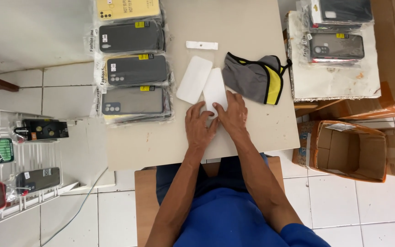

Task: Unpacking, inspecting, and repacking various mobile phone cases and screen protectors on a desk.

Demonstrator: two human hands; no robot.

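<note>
Head view, looking straight down: your two hands meet near the middle of the beige counter, both working on the same white case. Your left hand lies flat with fingers loosely spread, fingertips touching the bottom end of that case. Your right hand rests on the case's lower right corner, fingers pressed down on it, thumb tucked toward the left hand. So neither hand is lifting it, both are just pinning it against the counter.

That white case is a rounded rectangle lying flat, long axis running roughly from 6 o'clock up to 12 o'clock, leaning only slightly toward 11. Its far end points away from you, its near end sits under your fingers.

Just beside it, at about 10 o'clock, a second white case sits on a clear plastic sleeve, tilted more, its top leaning toward 1 o'clock. The two white pieces touch or nearly touch along their edges, can't tell which.

At 2 o'clock from your hands there's a crumpled grey and yellow face mask. Over at 9 to 11 o'clock a column of bagged dark phone cases runs along the counter's left edge, each lying crosswise. Off the counter at 3 o'clock an open cardboard box sits on the tiled floor.
</note>
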